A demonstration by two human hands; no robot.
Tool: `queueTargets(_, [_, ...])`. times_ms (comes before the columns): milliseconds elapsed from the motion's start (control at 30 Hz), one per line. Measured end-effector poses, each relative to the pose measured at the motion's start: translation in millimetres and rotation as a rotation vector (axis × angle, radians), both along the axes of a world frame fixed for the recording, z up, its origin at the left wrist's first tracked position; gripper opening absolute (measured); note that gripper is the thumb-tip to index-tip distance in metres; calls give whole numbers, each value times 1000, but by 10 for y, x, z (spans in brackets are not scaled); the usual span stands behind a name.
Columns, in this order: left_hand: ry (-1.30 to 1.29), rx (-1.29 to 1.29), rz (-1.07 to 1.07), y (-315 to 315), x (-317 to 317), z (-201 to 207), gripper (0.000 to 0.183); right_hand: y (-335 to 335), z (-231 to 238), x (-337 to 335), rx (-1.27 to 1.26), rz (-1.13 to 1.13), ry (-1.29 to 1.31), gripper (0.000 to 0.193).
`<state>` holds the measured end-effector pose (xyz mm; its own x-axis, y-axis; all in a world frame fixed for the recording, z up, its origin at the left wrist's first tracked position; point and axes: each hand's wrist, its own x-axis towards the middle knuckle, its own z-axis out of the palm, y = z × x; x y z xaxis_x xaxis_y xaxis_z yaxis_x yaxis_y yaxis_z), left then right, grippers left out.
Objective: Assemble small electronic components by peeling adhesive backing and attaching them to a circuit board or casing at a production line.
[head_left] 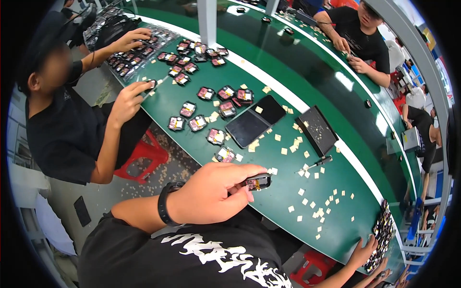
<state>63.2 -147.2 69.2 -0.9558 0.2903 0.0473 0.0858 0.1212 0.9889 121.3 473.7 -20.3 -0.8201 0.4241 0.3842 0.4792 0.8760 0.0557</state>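
My left hand [211, 193], with a black band at its wrist, pinches a small black rounded casing [259, 181] between thumb and fingers. A circuit board with yellow and reddish parts shows inside it. The hand is above the near edge of the green table [276, 192]. Far to the right, my right hand [361, 252] reaches a heap of small dark parts [381, 235]. Its fingers are bent around something greyish, too small to make out. Several similar open casings [224, 154] with boards lie beyond my left hand, beside a black flat panel [249, 126].
Pale yellow squares [319, 211] are scattered over the table. A screwdriver [317, 164] lies near a black tray [314, 129] holding tiny bits. A co-worker [62, 125] sits at left, handling casings; another [360, 38] works across the dark green strip [307, 72]. A grey post [207, 24] stands ahead.
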Motion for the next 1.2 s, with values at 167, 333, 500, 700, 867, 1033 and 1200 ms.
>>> queueTargets(167, [-331, 278, 115, -207, -71, -348, 36, 380, -147, -98, 56, -84, -42, 50])
queueTargets(333, [-139, -202, 498, -654, -134, -548, 23, 333, -51, -189, 267, -112, 45, 75])
queueTargets(500, [189, -466, 830, -1181, -377, -606, 16, 202, 208, -282, 177, -185, 13, 65])
queueTargets(700, [300, -718, 970, -1716, -677, -863, 17, 244, 303, -323, 435, -176, -13, 43])
queueTargets(867, [260, -779, 974, -1895, -743, -985, 17, 667, 141, -356, 329, -180, -51, 38])
queueTargets(1033, [164, -773, 1006, -1909, -821, -1022, 20, 1504, -263, -573, 20, -27, -8, 82])
queueTargets(1200, [251, -868, 1015, -1759, -825, -983, 28, 1468, -57, -643, 83, 11, -139, 84])
